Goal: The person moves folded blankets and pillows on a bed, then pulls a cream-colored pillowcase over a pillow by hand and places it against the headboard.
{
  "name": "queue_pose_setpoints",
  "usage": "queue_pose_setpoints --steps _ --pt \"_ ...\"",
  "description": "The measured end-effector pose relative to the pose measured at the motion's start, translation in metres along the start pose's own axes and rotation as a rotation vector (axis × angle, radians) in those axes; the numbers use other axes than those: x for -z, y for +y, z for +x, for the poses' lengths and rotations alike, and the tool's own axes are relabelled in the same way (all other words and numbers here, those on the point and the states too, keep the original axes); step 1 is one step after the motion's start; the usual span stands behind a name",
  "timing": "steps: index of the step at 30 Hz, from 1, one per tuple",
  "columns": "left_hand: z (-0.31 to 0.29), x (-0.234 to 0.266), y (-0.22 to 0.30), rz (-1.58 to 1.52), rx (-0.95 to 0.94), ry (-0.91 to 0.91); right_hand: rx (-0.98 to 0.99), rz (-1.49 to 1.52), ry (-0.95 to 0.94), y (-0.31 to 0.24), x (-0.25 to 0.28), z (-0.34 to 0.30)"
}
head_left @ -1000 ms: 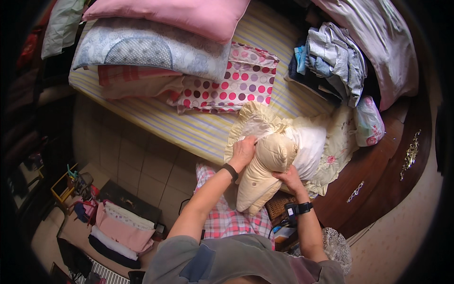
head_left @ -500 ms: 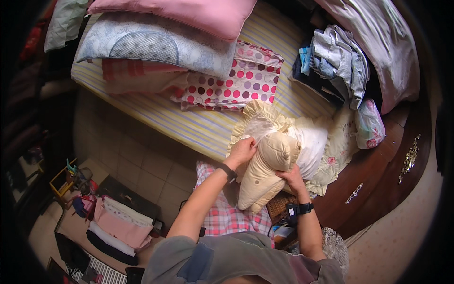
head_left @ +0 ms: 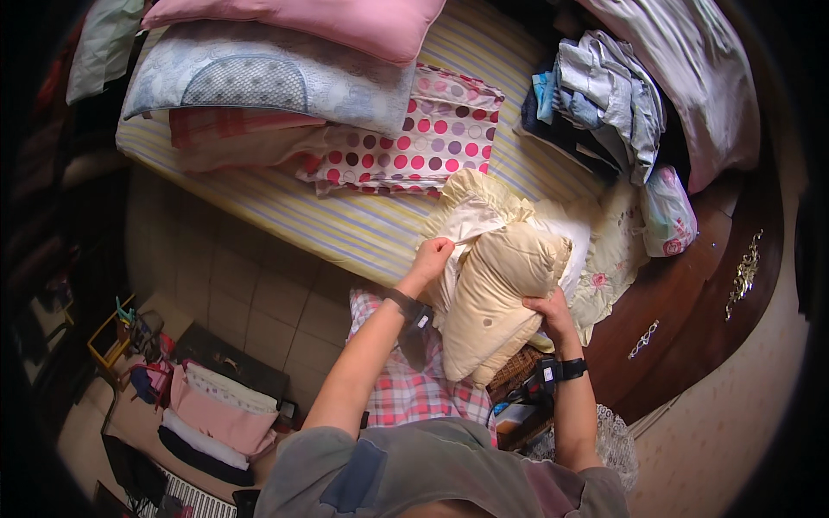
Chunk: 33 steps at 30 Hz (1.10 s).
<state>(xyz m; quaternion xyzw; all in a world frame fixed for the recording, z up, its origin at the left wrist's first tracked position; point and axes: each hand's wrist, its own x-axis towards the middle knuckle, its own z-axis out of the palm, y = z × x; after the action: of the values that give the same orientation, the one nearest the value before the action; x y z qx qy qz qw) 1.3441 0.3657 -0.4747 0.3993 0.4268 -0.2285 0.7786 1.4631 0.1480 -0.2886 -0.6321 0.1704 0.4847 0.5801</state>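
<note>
A plump cream pillow (head_left: 505, 293) sits partly inside a ruffled cream pillowcase (head_left: 473, 192) at the near edge of the bed. My left hand (head_left: 430, 259) is closed in a pinch on the pale cloth at the case's opening, left of the pillow. My right hand (head_left: 553, 312) grips the pillow's right side, with the thumb on top and the fingers hidden beneath. The pillow's lower end sticks out toward me, and its far end lies among the folds of the case. A floral cloth with a frilled edge (head_left: 598, 281) spreads out to the right.
The striped bed (head_left: 285, 211) holds a polka-dot cloth (head_left: 432, 147), a blue patterned pillow (head_left: 345, 78) and a pink pillow (head_left: 302, 15). Folded clothes (head_left: 609, 86) and a plastic bag (head_left: 669, 216) lie right. Checked fabric (head_left: 410, 393) is beneath my arms.
My left hand has drawn slightly left, pulling the case cloth away from the pillow. The pillow has turned and shows more of its broad face, and my right hand has shifted right with it.
</note>
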Motion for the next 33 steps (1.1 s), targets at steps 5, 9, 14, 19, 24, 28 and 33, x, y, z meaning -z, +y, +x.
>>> queue_pose_setpoints --steps 5,9,14,19,24,28,33 --pt "-0.018 -0.023 0.014 0.503 -0.605 0.246 -0.017 -0.005 -0.022 0.002 -0.005 0.005" --pt "-0.019 -0.022 0.010 0.639 -0.723 0.230 -0.032 0.023 -0.034 0.006 -0.011 0.007" --pt "-0.016 -0.028 0.020 0.722 -0.665 0.279 -0.027 -0.003 -0.025 0.008 -0.015 0.009" --pt "-0.001 -0.022 0.006 0.864 -0.633 0.383 -0.030 -0.073 -0.038 0.010 -0.025 0.013" --pt "-0.017 -0.020 0.019 0.961 -0.735 0.425 0.013 -0.104 -0.041 0.014 -0.018 0.012" --pt "-0.021 -0.012 0.017 0.629 -0.607 0.466 0.041 -0.208 0.003 0.014 -0.025 0.012" --pt "-0.038 -0.004 0.016 -0.078 -0.287 0.155 0.383 -0.665 0.201 0.011 -0.051 0.013"
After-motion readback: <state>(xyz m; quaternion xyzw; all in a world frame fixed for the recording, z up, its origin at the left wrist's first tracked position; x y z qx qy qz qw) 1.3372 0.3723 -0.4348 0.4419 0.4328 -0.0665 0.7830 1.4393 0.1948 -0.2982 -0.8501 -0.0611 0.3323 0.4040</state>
